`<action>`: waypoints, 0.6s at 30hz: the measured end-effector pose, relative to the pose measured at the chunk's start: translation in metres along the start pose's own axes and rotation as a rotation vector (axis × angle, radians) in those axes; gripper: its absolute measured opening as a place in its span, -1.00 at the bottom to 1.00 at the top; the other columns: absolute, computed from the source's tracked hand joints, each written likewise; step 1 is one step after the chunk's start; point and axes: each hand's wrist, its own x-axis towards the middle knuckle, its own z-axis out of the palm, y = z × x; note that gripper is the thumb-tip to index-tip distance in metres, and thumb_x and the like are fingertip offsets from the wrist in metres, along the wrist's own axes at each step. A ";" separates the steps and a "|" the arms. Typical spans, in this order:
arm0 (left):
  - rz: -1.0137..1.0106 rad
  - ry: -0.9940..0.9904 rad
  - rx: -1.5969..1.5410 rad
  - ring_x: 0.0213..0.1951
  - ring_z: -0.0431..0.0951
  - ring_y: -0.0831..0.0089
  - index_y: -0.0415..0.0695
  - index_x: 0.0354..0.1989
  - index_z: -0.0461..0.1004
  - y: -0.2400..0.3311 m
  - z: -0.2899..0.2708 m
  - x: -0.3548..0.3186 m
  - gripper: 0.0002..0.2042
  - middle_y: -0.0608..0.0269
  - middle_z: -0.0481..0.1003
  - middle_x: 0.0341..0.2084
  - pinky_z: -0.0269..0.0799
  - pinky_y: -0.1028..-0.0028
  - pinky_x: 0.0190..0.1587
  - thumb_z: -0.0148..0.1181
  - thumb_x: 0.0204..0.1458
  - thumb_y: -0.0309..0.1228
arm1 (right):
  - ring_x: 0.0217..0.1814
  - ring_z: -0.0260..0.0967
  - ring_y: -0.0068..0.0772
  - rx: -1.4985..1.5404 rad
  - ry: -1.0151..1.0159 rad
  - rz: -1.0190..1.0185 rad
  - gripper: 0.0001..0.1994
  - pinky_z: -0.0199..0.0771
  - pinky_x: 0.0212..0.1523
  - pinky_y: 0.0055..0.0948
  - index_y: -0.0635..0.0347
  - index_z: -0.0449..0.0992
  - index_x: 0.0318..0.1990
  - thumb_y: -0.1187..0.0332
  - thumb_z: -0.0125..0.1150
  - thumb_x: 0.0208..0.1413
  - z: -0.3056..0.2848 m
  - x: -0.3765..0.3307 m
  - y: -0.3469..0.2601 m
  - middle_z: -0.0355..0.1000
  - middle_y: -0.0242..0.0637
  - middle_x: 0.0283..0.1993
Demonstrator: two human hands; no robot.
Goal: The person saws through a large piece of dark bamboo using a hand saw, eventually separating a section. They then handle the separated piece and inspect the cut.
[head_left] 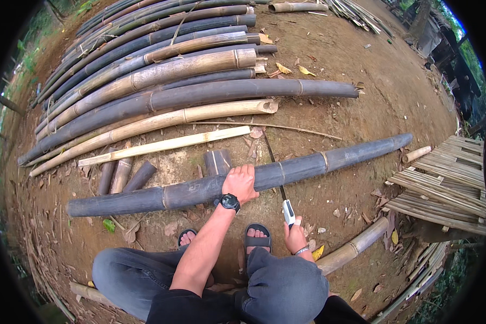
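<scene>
A dark bamboo pole lies crosswise in front of me, propped on a short bamboo piece. My left hand, a black watch on its wrist, is wrapped over the top of the pole near its middle. Just right of it, a hand saw with a white and black handle meets the pole, its thin dark blade passing across it and showing beyond the far side. My right hand grips the saw's handle close to my right knee; some of its fingers are hidden.
Many bamboo poles lie side by side at the far left, with a split pale bamboo strip before them. Short bamboo offcuts rest behind the pole. A slatted bamboo platform stands at right, another bamboo piece near my knee.
</scene>
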 end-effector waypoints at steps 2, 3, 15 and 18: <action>-0.050 -0.097 -0.012 -0.06 0.56 0.21 -0.26 -0.06 0.39 -0.006 -0.010 0.000 -0.26 0.06 0.54 -0.16 0.43 0.34 0.05 0.53 -0.42 -0.09 | -0.35 0.42 0.46 0.048 0.027 0.022 -0.59 0.34 -0.41 0.28 0.43 0.09 -0.05 0.23 0.08 0.28 0.013 -0.029 0.017 0.43 0.34 -0.47; -0.050 -0.071 -0.016 -0.06 0.55 0.22 -0.27 -0.03 0.39 -0.005 -0.007 0.000 -0.24 0.07 0.54 -0.17 0.43 0.35 0.06 0.54 -0.44 -0.10 | -0.35 0.42 0.46 0.062 0.049 0.038 -0.59 0.34 -0.41 0.28 0.43 0.10 -0.05 0.23 0.08 0.28 0.014 -0.050 0.033 0.43 0.33 -0.48; 0.013 0.104 0.057 -0.09 0.54 0.24 -0.27 -0.02 0.37 0.003 0.009 -0.009 -0.23 0.09 0.51 -0.18 0.42 0.34 0.04 0.54 -0.43 -0.10 | -0.37 0.44 0.41 -0.002 -0.003 0.094 -0.59 0.43 -0.44 0.15 0.46 0.15 -0.03 0.24 0.10 0.27 -0.017 -0.052 0.022 0.44 0.32 -0.48; 0.015 0.110 0.073 -0.06 0.53 0.23 -0.27 -0.01 0.37 -0.003 0.007 -0.012 -0.23 0.09 0.51 -0.17 0.41 0.33 0.06 0.54 -0.40 -0.09 | -0.33 0.46 0.41 -0.039 -0.026 -0.050 -0.61 0.45 -0.39 0.13 0.43 0.16 -0.03 0.25 0.10 0.26 -0.019 0.001 -0.011 0.44 0.34 -0.47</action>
